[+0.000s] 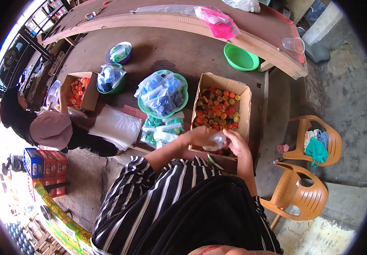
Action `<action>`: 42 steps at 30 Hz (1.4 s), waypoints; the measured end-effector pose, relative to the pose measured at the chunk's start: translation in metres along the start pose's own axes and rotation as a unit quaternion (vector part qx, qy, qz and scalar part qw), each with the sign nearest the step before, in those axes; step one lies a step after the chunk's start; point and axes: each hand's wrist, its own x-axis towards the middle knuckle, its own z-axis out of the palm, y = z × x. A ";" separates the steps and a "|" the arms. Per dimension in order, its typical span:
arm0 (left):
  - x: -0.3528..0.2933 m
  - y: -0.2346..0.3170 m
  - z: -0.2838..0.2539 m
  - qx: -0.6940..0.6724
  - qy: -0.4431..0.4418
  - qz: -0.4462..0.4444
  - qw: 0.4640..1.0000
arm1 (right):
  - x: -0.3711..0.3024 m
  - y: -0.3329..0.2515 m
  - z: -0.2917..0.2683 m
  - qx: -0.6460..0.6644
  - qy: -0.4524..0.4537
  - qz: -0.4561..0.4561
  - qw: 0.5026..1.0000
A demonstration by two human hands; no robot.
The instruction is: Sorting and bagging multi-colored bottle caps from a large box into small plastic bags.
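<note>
A crumpled clear plastic bag (217, 140) is held between my hands, over the near end of an open cardboard box (246, 91). My left hand (201, 135) grips the bag's left side, its fingers closed and slightly smeared. On the other side my right hand (237, 143) pinches the plastic. What the bag contains, if anything, is too blurred to tell. Beneath lie many orange, red, yellow and brown bottle caps (218, 106) inside the box. Just left of the box, packed bags of green caps (163, 131) rest on the table.
A green basin (186, 100) holds bags of blue caps; smaller basins stand behind it. Flat plastic bags (117, 125) are stacked to the left. A co-worker (52, 127) sits at another box of caps (91, 95). An empty green basin (243, 58) and orange chairs (291, 191) are at right.
</note>
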 end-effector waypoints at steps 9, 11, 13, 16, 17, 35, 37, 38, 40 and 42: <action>-0.117 -0.010 -0.105 -0.010 0.044 -0.119 0.992 | 0.006 -0.023 0.047 -0.107 0.008 -0.159 0.981; -0.150 -0.045 -0.098 0.083 0.188 -0.021 0.979 | 0.009 0.002 0.043 -0.130 0.028 -0.130 0.983; -0.179 -0.065 -0.097 0.084 0.084 -0.199 0.973 | 0.013 0.033 0.034 -0.121 0.034 -0.130 0.984; -0.213 -0.106 -0.068 0.142 0.048 -0.240 0.959 | 0.006 0.057 0.033 -0.185 0.076 -0.114 0.973; -0.219 -0.127 -0.057 0.143 0.023 -0.235 0.961 | 0.003 0.064 0.031 -0.185 0.076 -0.114 0.973; -0.200 -0.207 -0.040 0.162 0.028 -0.068 0.984 | 0.001 0.086 0.039 -0.415 0.238 -0.217 0.851; -0.198 -0.214 -0.043 0.092 0.029 -0.111 0.989 | 0.001 0.089 0.042 -0.437 0.254 -0.210 0.837; -0.199 -0.214 -0.044 0.091 0.027 -0.110 0.989 | 0.002 0.090 0.043 -0.459 0.267 -0.205 0.822; -0.203 -0.211 -0.040 0.232 0.092 -0.044 0.967 | 0.002 0.092 0.043 -0.469 0.279 -0.193 0.816; -0.205 -0.207 -0.035 0.231 0.088 -0.074 0.966 | 0.002 0.091 0.047 -0.478 0.287 -0.182 0.810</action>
